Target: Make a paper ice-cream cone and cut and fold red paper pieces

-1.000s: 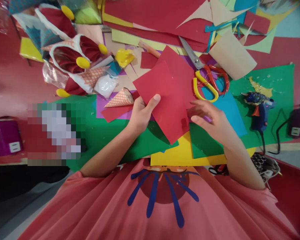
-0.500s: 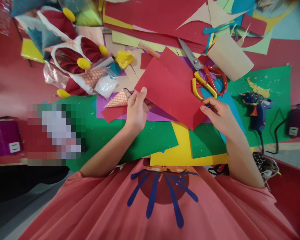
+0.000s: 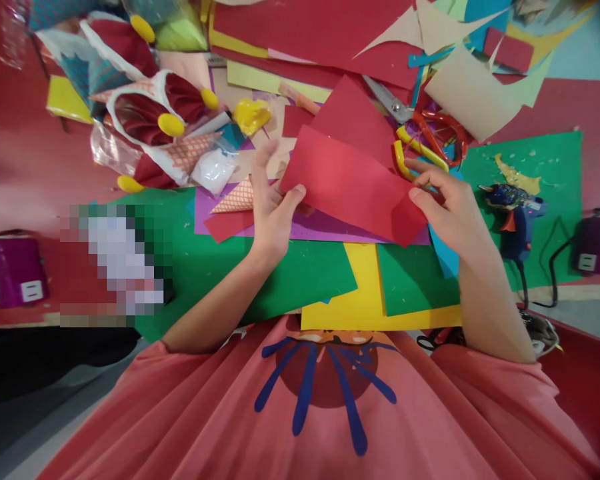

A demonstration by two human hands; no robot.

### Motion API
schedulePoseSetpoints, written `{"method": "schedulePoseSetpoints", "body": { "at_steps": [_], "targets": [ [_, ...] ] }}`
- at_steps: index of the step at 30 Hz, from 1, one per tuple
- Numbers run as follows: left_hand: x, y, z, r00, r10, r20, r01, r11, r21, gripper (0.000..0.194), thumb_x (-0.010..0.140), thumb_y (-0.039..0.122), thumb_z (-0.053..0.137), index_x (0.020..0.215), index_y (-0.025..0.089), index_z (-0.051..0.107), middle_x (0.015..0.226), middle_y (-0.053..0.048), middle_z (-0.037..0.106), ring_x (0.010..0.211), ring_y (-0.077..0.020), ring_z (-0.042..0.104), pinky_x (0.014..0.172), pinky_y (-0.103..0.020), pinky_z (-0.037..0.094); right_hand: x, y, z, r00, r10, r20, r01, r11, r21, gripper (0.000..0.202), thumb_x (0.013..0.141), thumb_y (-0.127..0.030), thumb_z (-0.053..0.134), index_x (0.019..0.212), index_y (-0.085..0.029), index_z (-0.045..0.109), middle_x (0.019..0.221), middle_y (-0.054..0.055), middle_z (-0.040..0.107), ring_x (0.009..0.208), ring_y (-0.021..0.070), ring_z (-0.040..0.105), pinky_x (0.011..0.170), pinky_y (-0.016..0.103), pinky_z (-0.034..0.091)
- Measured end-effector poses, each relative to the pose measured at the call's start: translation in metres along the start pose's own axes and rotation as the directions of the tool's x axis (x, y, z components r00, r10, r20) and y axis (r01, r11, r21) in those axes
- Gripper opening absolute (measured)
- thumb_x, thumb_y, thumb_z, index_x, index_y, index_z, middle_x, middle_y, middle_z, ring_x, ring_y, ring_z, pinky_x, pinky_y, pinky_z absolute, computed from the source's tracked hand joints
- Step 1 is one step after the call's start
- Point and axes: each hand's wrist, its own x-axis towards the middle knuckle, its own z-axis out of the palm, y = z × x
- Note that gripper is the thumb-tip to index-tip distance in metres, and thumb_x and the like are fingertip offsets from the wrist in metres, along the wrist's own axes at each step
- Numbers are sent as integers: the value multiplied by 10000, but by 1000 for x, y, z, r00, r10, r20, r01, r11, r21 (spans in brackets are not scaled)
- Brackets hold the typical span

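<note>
A piece of red paper [image 3: 350, 180] is held up between my two hands above the table. My left hand [image 3: 275, 207] pinches its left end between thumb and fingers, with the index finger raised. The right end is pinched by my right hand [image 3: 440, 207]. Behind it lies another red sheet [image 3: 353, 113]. Scissors [image 3: 397, 107] with red handles and a yellow-handled tool [image 3: 425, 150] are just beyond my right hand. A checkered paper cone [image 3: 236, 198] lies beside my left hand, on purple paper [image 3: 315, 229].
Red cones with white rims [image 3: 140, 113] and yellow dots lie at the upper left. A blue glue gun [image 3: 519, 227] rests on green foam [image 3: 560, 180] at the right. Paper offcuts [image 3: 435, 27] cover the back. A purple box [image 3: 10, 273] stands far left.
The red paper has tilted and turned to lie more level across my hands. My left index finger has lifted. My right hand has shifted slightly right, and the scissors and yellow-handled tool have moved right.
</note>
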Motion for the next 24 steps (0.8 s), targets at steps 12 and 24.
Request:
{"method": "schedulePoseSetpoints", "body": {
  "at_steps": [12,24],
  "targets": [
    [-7,5,-7,860,-53,507,-332,697,636,305,760,223,589,1048,176,680,824,7,713,606,-83,588,654,-209,495,-8,-10,-16,904,-340,-259,154,826,-542,114,873,-225,587,978,-214,630,1228,115,655,1184,276,565,1009,486,442],
    [-24,16,0,806,-124,579,-486,420,766,184,864,219,499,945,164,655,657,-6,689,590,-127,643,539,-206,370,-30,-19,51,874,-385,298,477,799,-367,220,889,-333,585,961,-129,619,989,126,666,902,259,596,789,369,502]
  ]
}}
